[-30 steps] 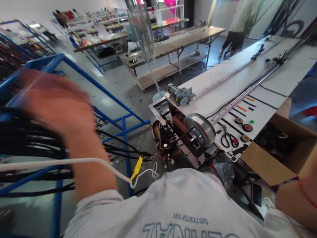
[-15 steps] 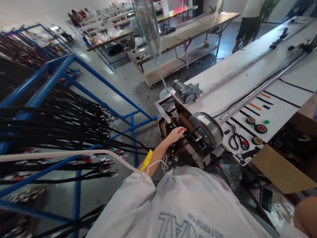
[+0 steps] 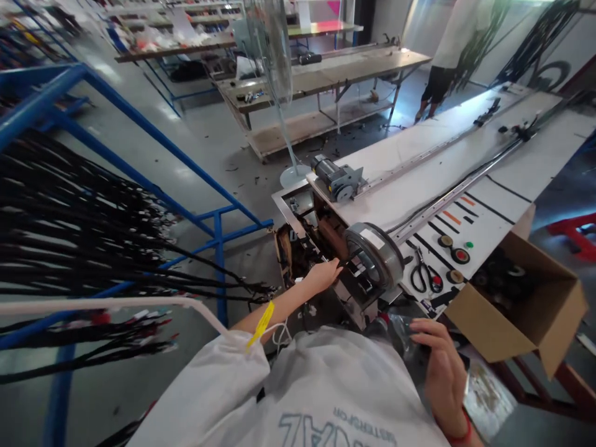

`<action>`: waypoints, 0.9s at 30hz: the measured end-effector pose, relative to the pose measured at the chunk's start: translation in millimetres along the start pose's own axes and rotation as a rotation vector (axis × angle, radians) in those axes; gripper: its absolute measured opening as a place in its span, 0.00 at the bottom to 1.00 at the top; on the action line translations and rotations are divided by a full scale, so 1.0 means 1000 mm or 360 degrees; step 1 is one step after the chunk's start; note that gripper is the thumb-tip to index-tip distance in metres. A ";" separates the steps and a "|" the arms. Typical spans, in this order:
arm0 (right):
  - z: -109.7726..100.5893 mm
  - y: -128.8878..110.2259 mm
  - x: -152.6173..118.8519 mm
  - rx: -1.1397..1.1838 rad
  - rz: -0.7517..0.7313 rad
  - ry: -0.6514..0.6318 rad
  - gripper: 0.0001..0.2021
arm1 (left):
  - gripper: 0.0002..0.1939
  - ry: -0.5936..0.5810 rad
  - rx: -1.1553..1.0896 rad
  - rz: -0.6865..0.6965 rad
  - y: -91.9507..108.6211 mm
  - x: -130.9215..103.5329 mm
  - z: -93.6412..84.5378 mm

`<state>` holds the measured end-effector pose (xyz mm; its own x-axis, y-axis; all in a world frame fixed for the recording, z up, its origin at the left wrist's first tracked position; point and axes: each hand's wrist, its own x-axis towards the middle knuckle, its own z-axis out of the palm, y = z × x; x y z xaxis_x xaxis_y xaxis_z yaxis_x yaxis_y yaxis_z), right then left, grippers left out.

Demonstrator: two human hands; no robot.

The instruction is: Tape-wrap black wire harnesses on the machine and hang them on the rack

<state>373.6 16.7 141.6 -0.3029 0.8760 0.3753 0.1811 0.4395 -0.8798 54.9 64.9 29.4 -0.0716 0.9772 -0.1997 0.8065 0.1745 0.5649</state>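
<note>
Reaching forward, I have the left hand (image 3: 327,275) at the near end of the long white table (image 3: 405,167), its fingertips pinched together around a thin black cable (image 3: 351,256). From there the cable slants into the opening of a thick gray metal ring with a pale label (image 3: 376,256), which sits over the table's near edge, between its two corners. My right hand (image 3: 444,366) is released, its fingers apart and loosely bent, near a crumpled clear plastic bag (image 3: 401,330) below the near right corner; I cannot tell whether they touch it. On the table's near left corner I see a gray cylindrical motor with a round wheel (image 3: 339,178). Close to the near right corner lie black-handled scissors (image 3: 423,271), with round tape rolls (image 3: 460,255) and a small green disc (image 3: 469,245) farther along the right edge. Beyond that edge stands an open brown cardboard box (image 3: 535,298) with dark items inside. To my left, a blue tubular metal rack (image 3: 153,152) carries many black cable bundles (image 3: 79,217), some hanging toward my left arm. Past the table's far left edge, a person in a light top and dark shorts (image 3: 449,56) stands well apart from my hands.
</note>
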 end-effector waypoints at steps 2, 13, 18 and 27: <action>0.025 0.011 0.004 0.0163 0.0157 -0.0170 0.19 | 0.25 -0.0092 -0.0467 -0.0029 -0.011 -0.004 -0.011; 0.147 0.093 0.085 0.1382 0.1616 -0.0688 0.16 | 0.19 -0.0244 -0.0470 0.0121 0.013 -0.065 -0.037; 0.174 0.103 0.106 0.1761 0.1193 0.0038 0.12 | 0.25 -0.0354 -0.0285 0.0032 -0.049 -0.126 -0.033; 0.207 0.113 0.016 0.0558 0.0536 -0.1592 0.18 | 0.32 -0.0752 -0.1039 -0.0192 -0.050 -0.048 -0.008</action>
<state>195.9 39.1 -12.4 -0.9347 0.3155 -0.1639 0.1696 -0.0095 -0.9855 13.4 9.9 17.1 0.2369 0.8185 -0.5234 0.2939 0.4531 0.8416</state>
